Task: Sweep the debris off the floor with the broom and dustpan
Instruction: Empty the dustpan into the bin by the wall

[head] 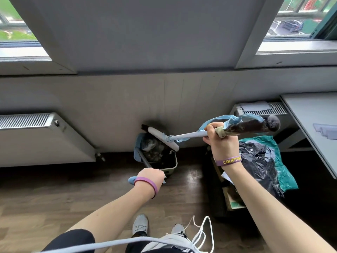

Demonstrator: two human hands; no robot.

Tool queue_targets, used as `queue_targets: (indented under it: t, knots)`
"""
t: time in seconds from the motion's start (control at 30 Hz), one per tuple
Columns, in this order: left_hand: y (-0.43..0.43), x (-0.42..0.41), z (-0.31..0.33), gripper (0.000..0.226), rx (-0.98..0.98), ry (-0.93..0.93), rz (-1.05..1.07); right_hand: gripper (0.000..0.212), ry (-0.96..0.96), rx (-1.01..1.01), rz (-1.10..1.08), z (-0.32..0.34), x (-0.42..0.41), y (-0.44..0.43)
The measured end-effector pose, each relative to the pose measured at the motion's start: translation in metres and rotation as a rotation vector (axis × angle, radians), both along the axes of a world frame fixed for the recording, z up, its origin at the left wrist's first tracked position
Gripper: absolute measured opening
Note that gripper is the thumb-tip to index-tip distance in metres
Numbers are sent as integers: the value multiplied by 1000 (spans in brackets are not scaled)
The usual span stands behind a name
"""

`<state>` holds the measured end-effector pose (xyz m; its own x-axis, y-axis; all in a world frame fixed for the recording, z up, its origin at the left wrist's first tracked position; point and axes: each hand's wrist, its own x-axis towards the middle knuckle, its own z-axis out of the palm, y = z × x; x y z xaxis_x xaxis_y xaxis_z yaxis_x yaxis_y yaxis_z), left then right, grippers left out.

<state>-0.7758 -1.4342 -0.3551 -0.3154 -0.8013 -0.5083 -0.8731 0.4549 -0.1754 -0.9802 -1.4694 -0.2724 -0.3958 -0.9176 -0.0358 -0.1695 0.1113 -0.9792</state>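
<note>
My left hand (151, 177) is closed around the dark handle of a blue dustpan (139, 147). The pan is tilted over a small bin (172, 164) against the wall, with debris (152, 147) showing between pan and bin. My right hand (219, 141) grips the pale handle of the broom (184, 136), held nearly level above the floor. The broom's white head (162, 138) hovers over the bin and the dustpan. A blue strip is wound around the handle, and its dark worn end sticks out to the right of my fist.
A radiator (42, 136) hangs on the left wall and a second one (262, 109) on the right. A black bag (259, 163) and a teal bag (284, 176) lie on the right, beside a grey table (310, 110). A white cord (200, 232) hangs near my shoes.
</note>
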Motion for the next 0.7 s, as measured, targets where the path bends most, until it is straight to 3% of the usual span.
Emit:
queue_targets:
  t: [0.13, 0.27, 0.37, 0.7]
  knots:
    - [4, -5, -12, 28, 50, -38, -41, 23, 122, 29, 40, -4, -3, 2]
    - [1, -7, -10, 29, 4, -11, -58, 16, 47, 47, -41, -6, -6, 8]
    - [5, -7, -11, 29, 17, -23, -59, 23, -33, 33, -78, -2, -10, 10]
    - [7, -12, -11, 29, 8, -15, -59, 27, -18, 43, -109, 7, -9, 11]
